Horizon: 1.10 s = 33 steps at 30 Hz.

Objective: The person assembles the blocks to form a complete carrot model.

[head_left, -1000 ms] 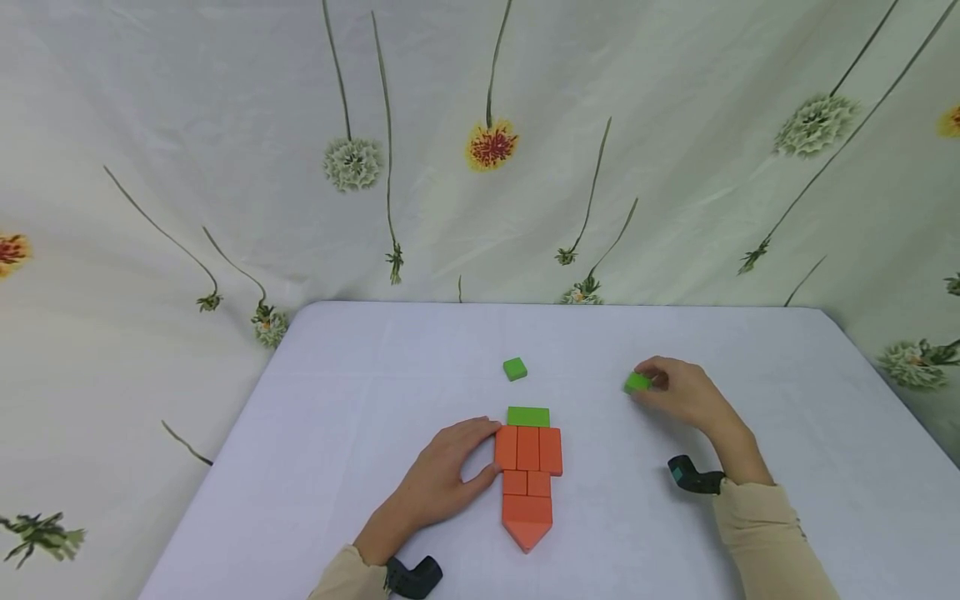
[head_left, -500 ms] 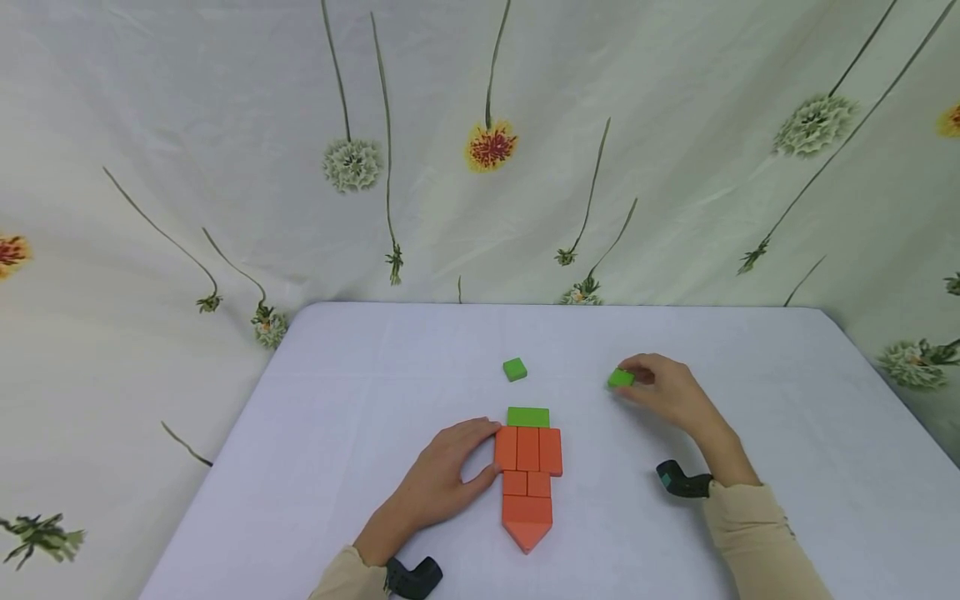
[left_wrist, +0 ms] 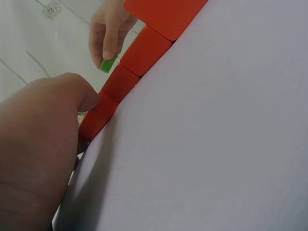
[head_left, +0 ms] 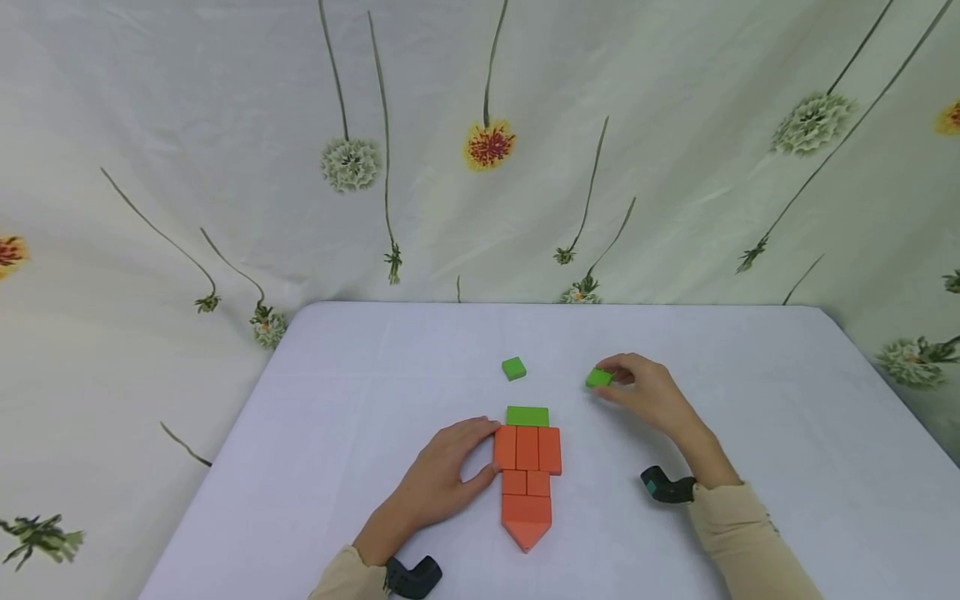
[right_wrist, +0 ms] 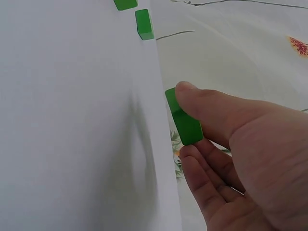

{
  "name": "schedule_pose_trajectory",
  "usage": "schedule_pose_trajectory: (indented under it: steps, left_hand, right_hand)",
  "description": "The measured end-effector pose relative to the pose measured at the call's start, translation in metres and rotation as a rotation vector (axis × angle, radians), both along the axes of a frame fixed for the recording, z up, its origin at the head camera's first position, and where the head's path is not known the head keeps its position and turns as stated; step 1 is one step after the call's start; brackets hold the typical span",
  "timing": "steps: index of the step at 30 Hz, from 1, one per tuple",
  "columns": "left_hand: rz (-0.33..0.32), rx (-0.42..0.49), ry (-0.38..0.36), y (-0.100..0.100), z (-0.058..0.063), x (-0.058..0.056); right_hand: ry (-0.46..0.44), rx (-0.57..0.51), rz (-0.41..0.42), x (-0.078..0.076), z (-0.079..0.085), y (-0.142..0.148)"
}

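My right hand (head_left: 647, 395) pinches a small green block (right_wrist: 186, 118) between thumb and fingers, raised above the table right of centre. Flat on the white table lies an arrangement of orange blocks (head_left: 527, 448), several rectangles side by side with a pointed end (head_left: 527, 533) toward me. A green rectangular block (head_left: 527, 416) lies against its far end. My left hand (head_left: 444, 477) rests at the left side of the orange blocks, its index fingertip and thumb touching the outer one. Beyond the arrangement sits a loose green block (head_left: 513, 368), slightly turned.
The table (head_left: 360, 367) has a white cover. Behind it hangs a pale cloth (head_left: 435, 208) printed with flowers. A black wrist camera (head_left: 666, 486) sits on the right wrist, and another black camera (head_left: 415, 577) on the left.
My right hand has moved left with the green block, toward the loose green block and the arrangement. The left hand and the blocks on the table have stayed in place.
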State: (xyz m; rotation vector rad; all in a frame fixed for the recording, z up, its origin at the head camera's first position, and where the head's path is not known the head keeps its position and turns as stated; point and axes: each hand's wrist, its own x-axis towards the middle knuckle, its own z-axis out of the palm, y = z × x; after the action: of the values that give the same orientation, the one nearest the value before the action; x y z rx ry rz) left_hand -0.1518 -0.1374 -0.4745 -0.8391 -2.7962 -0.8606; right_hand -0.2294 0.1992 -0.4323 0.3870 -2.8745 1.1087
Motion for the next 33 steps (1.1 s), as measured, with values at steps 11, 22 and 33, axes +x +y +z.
schedule_pose_trajectory:
  steps: [11, 22, 33]
  left_hand:
    - [-0.006, 0.002, 0.041, -0.001, -0.004, -0.001]
    - [-0.003, 0.0, 0.008, -0.001, -0.002, -0.001]
    - [-0.014, -0.003, 0.014, -0.001, -0.003, -0.002]
  right_hand:
    - [0.017, -0.054, 0.037, 0.003, -0.005, -0.02]
    - [0.044, -0.061, 0.082, 0.007, -0.016, -0.039]
    - [0.069, -0.041, 0.127, 0.01, -0.021, -0.047]
